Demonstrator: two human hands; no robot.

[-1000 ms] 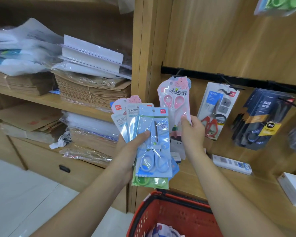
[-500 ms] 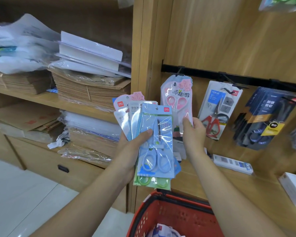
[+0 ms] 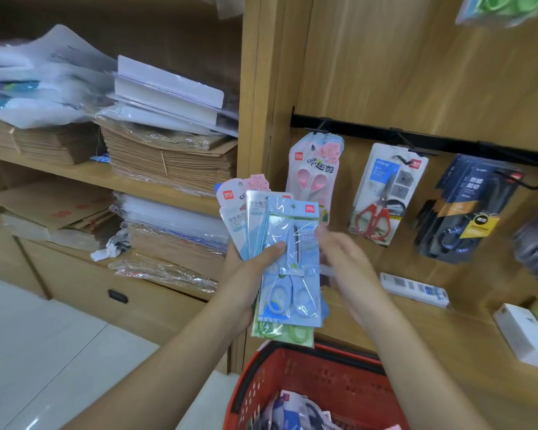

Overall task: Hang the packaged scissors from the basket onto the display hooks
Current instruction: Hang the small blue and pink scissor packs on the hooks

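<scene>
Fan of blue-carded, plastic-packaged scissors (image 3: 288, 259): clamped in left hand (image 3: 246, 274), thumb across front, above far rim of red plastic basket (image 3: 308, 377). Pink-carded scissors pack (image 3: 312, 178): now hanging free at left end of black metal rail (image 3: 416, 141). Right hand (image 3: 345, 256), blurred, fingers loose and empty, has released it and returned to fan; next pack due.

The right hand (image 3: 342, 252) is blurred, so whether its fingers touch the front pack (image 3: 292, 259) cannot be told. That pack hides most of the packs (image 3: 233, 218) fanned behind it. The bottom edge cuts off the basket (image 3: 308, 386), the top edge a green pack (image 3: 497, 7).
</scene>
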